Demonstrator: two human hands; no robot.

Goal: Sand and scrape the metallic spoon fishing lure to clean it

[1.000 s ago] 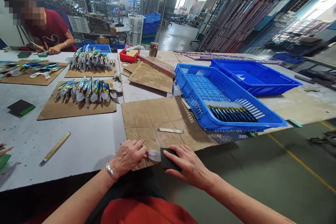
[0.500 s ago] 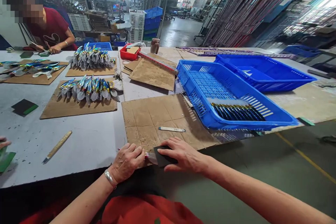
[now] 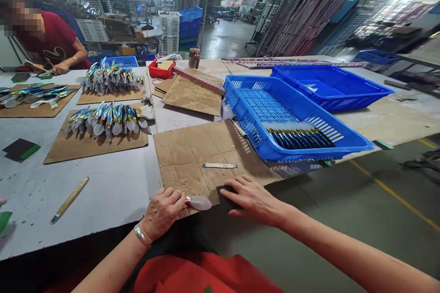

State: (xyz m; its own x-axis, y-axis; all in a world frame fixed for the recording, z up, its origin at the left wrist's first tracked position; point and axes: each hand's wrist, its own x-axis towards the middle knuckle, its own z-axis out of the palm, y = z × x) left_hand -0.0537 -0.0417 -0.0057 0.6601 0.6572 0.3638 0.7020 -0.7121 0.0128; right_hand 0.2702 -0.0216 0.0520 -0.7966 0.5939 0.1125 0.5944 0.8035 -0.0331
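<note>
My left hand is closed around the body of a small fishing lure, whose clear plastic lip sticks out to the right over the table's front edge. My right hand presses flat on a black sanding block lying just right of the lip. Both rest on a worn cardboard sheet. A thin metal blade lies on the cardboard beyond my hands.
A blue crate holds a row of dark lures; a second blue crate stands behind it. Piles of shiny lures lie on cardboard at left. A wooden-handled knife lies nearby. Another person works at the far left.
My right hand slid the black block to the right, off the lure's lip, which is now uncovered. My left hand kept its hold.
</note>
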